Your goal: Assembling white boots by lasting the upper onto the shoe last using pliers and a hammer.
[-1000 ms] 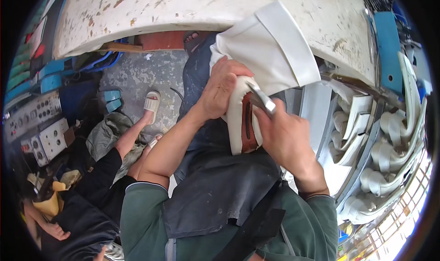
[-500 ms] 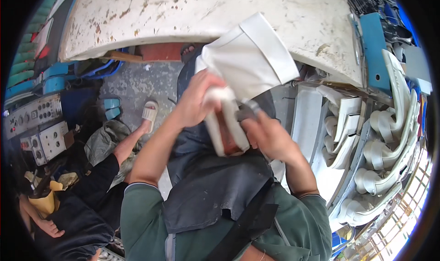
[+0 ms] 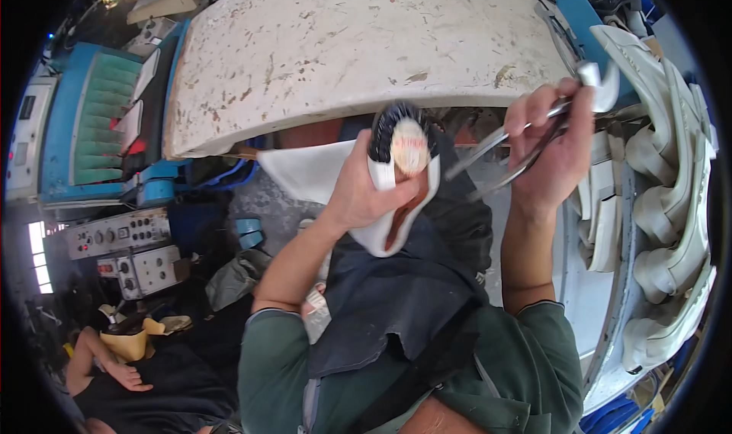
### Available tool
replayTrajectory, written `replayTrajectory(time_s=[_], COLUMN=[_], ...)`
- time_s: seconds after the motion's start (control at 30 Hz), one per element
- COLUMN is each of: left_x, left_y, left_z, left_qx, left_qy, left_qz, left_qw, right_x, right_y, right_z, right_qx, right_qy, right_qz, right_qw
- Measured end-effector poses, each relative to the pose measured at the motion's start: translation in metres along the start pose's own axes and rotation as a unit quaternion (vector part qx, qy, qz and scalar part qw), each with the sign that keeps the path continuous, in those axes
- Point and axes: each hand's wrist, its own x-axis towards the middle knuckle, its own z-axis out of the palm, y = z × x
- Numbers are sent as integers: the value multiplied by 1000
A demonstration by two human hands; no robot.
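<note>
My left hand (image 3: 358,194) is closed around a white boot (image 3: 378,239), thumb across its underside. The boot is held above my lap with its underside facing up. A black ridged edge rings one end around a pale oval patch, and a brown strip runs down the middle. Its white shaft (image 3: 301,171) stretches away to the left, partly behind my hand. My right hand (image 3: 550,148) grips metal lasting pincers (image 3: 602,89), raised to the right and apart from the boot. Their broad head sticks out above my fingers; two blurred handles slant down toward the boot.
A worn white worktable (image 3: 358,45) spans the far side. To the right, a rack (image 3: 621,297) carries several white boots (image 3: 659,213). A blue machine (image 3: 65,129) and control boxes (image 3: 137,270) stand left. A co-worker's arm (image 3: 114,365) shows at the lower left.
The pincers have left the boot and risen to the right with my right hand. My left hand has turned the boot, swinging its shaft to the left. The view has shifted left.
</note>
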Motion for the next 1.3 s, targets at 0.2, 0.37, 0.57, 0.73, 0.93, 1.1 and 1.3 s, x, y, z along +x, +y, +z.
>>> replayTrajectory(time_s=[0.2,0.37,0.57,0.73,0.93,1.1,1.3], left_x=[7,6,10,10,1,0,-5], left_y=[60,61,13,-43,-14,0,8], left_z=[26,35,59,60,39,33,37], left_qx=[-218,-218,-86,-5,-134,-228,-280], left_qy=[26,46,141,108,68,29,42], left_qz=[20,27,145,126,47,19,3], left_qw=[975,975,976,986,988,973,959], right_x=[1,-3,16,23,-11,-26,-25], right_y=[5,4,30,74,14,-30,-21], right_z=[38,38,13,-43,-44,-47,-41], right_qx=[111,41,30,146,10,-228,-201], right_qy=[-55,-46,129,211,28,-288,-289], right_qz=[-179,-230,-19,255,290,526,607], right_qw=[976,971,991,932,957,767,712])
